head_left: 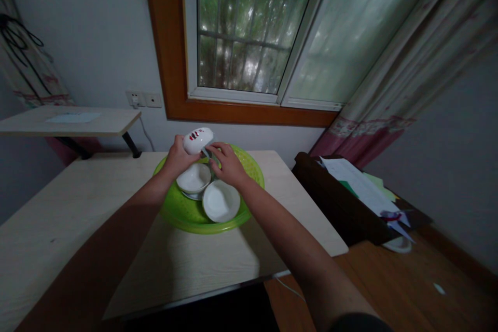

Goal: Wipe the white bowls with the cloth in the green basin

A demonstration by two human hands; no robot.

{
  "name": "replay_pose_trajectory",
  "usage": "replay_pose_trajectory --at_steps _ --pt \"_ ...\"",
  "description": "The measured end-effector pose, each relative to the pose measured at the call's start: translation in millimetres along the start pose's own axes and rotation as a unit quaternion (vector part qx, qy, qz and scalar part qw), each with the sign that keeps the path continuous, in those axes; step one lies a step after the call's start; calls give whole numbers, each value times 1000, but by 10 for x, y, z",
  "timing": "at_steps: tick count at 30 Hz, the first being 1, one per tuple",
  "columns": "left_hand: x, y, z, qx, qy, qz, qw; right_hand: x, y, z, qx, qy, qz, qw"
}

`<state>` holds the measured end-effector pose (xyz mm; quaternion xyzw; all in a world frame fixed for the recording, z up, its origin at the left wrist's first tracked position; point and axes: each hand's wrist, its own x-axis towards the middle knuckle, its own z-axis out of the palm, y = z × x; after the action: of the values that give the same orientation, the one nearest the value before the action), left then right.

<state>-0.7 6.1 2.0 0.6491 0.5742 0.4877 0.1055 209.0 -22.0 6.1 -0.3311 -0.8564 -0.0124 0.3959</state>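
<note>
My left hand (179, 157) grips a white bowl (198, 140) with a red and black print, tipped so its outside faces up. My right hand (226, 163) is close against the bowl's right side. Its fingers are bent around something small and pale that I cannot make out. Below both hands, a green plastic basin (182, 222) stands on the table. Inside it, one white bowl (194, 177) rests on another pale dish, partly hidden. A second white bowl (221, 201) lies beside it, nearer me, its hollow facing up.
The basin stands on a pale wooden table (128, 249). A small raised shelf (70, 122) with a paper is at the left. Wall sockets (143, 99) and a window (257, 26) are behind. Papers (356, 181) lie on a dark brown piece of furniture (327, 202) at the right.
</note>
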Motion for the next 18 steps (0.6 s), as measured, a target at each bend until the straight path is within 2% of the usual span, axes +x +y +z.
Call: replay_pose_trajectory --at_steps 6,11,18 --pt "5 24 -12 -19 20 -8 1000 23 20 11 15 7 9 1000" --pt "15 12 -24 -33 29 -11 999 0 130 66 54 27 48 997" --pt "23 -4 -22 -39 25 -9 999 -39 221 152 79 12 73 994"
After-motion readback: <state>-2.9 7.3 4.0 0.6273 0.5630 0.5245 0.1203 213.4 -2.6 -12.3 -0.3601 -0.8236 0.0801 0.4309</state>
